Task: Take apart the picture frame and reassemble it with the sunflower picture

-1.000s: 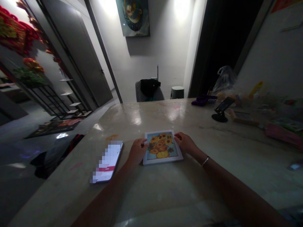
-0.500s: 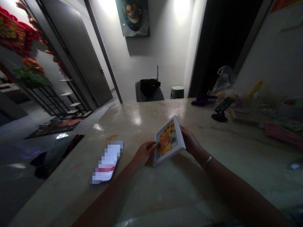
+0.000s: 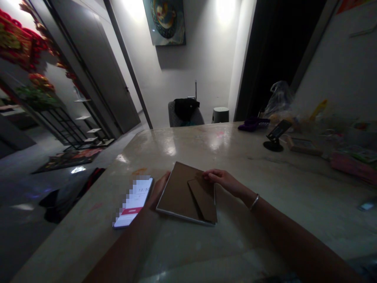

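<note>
Resting right-hand fingers [image 3: 213,175] uncurled on the brown back of a picture frame [image 3: 176,192]; left hand [image 3: 159,190] at its edge beside the phone [image 3: 133,203], grip unclear.

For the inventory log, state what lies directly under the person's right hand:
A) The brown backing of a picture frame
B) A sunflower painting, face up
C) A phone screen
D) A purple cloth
A. The picture frame lies face down, with the right hand resting on the brown stand flap of its backing.
</note>
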Motion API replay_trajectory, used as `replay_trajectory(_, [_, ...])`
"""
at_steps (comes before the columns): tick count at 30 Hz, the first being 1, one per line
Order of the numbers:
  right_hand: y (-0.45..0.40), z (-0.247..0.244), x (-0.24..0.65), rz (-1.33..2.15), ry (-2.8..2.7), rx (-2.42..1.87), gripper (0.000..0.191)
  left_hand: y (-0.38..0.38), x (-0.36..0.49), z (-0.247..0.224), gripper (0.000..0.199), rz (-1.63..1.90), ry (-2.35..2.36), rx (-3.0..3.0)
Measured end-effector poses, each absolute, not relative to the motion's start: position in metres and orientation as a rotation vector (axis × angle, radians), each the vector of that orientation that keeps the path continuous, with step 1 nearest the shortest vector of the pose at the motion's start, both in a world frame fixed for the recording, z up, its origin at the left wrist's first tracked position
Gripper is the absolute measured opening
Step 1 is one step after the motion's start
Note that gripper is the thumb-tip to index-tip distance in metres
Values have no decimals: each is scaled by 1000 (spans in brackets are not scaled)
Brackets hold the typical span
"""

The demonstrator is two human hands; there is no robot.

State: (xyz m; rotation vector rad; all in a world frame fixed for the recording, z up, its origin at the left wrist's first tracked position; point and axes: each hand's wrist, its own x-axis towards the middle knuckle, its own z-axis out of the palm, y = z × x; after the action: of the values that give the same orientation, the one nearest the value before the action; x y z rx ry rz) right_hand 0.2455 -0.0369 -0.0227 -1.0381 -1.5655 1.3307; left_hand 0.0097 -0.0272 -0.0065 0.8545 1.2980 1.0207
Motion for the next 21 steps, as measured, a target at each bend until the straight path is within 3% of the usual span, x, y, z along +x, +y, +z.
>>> replay_trajectory(7, [-33, -24, 249, 1155, -1649, -1123, 34, -26, 15, -9, 22, 959, 1125, 659])
replay_trajectory(13, [-44, -14, 241, 1059, -1830, -1097, 30, -27, 23, -18, 28, 1052, 1137, 780])
replay_trajectory(21, [-64, -9, 229, 680, -2246, -1092, 62, -27, 25, -15, 41, 906, 1088, 773])
